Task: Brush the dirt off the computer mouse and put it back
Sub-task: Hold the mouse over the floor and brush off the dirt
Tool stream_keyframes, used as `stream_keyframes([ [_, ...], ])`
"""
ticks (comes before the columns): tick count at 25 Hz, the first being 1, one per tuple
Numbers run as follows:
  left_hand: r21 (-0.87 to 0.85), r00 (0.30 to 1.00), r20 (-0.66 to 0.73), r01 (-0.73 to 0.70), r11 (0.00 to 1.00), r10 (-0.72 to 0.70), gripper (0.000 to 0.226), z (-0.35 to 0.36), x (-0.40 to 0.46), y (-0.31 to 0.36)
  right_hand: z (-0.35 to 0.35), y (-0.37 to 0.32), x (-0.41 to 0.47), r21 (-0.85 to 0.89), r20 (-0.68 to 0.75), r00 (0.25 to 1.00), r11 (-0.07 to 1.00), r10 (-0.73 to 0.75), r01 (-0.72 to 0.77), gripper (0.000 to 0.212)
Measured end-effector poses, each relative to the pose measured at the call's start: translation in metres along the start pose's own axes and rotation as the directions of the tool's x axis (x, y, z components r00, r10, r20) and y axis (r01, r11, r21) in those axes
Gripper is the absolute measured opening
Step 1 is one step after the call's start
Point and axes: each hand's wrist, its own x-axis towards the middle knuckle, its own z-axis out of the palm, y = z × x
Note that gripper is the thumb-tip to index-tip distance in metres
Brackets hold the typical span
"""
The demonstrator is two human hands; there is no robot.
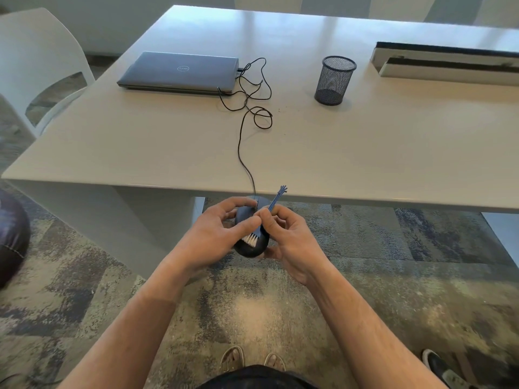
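A dark computer mouse [250, 247] is held in the air just in front of the table's near edge, below table height. My left hand [222, 234] wraps around its left side and top. My right hand [289, 237] pinches a small blue brush [271, 209] with white bristles [250, 239] that rest on the mouse's upper surface; its thumb also props the mouse from the right. The brush handle points up and away. The mouse cable [242, 147] runs from the mouse over the table edge to the closed grey laptop [179, 72].
The pale table [365, 141] carries the laptop at back left, a black mesh pen cup [335, 80] and a long white-and-black box [449, 63] at back right. A white chair [36, 66] stands at left. Patterned carpet and my feet lie below.
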Motion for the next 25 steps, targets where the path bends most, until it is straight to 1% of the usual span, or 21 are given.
stream_keyframes([
  [2, 0.167, 0.999, 0.008, -0.033, 0.985, 0.032, 0.026, -0.004, -0.002, 0.004, -0.002, 0.0, 0.001, -0.037, 0.028, 0.999, 0.999, -0.021, 0.022, 0.017],
  [4, 0.322, 0.997, -0.045, -0.044, 0.946, 0.061, 0.024, -0.005, -0.004, 0.007, -0.004, 0.0, 0.002, -0.064, 0.054, 0.998, 0.997, -0.039, 0.043, 0.015],
  [6, 0.39, 0.993, -0.082, -0.045, 0.92, 0.084, 0.022, -0.005, -0.005, 0.009, -0.006, 0.001, 0.002, -0.066, 0.081, 0.996, 0.996, -0.048, 0.054, 0.011],
  [9, 0.436, 0.99, -0.091, -0.059, 0.898, 0.109, 0.016, -0.005, -0.007, 0.01, -0.009, 0.004, 0.003, -0.06, 0.102, 0.994, 0.997, -0.047, 0.053, 0.007],
  [12, 0.515, 0.985, -0.13, -0.031, 0.857, 0.113, 0.011, -0.006, -0.008, 0.011, -0.012, 0.007, 0.004, -0.071, 0.113, 0.993, 0.996, -0.038, 0.047, 0.015],
  [14, 0.57, 0.984, -0.144, -0.006, 0.822, 0.107, 0.014, -0.005, -0.008, 0.013, -0.013, 0.008, 0.005, -0.092, 0.122, 0.992, 0.995, -0.034, 0.046, 0.021],
  [18, 0.6, 0.991, -0.1, -0.012, 0.8, 0.09, 0.013, -0.005, -0.009, 0.015, -0.015, 0.009, 0.007, -0.093, 0.138, 0.99, 0.995, -0.031, 0.044, 0.033],
  [23, 0.514, 0.999, -0.018, -0.026, 0.857, 0.041, 0.016, -0.014, -0.011, 0.013, -0.018, 0.01, 0.009, -0.004, 0.147, 0.989, 1.0, -0.006, 0.007, 0.043],
  [25, 0.453, 0.999, -0.028, -0.027, 0.891, 0.044, 0.016, -0.019, -0.011, 0.012, -0.019, 0.01, 0.01, 0.018, 0.13, 0.991, 1.0, 0.018, -0.021, 0.046],
])
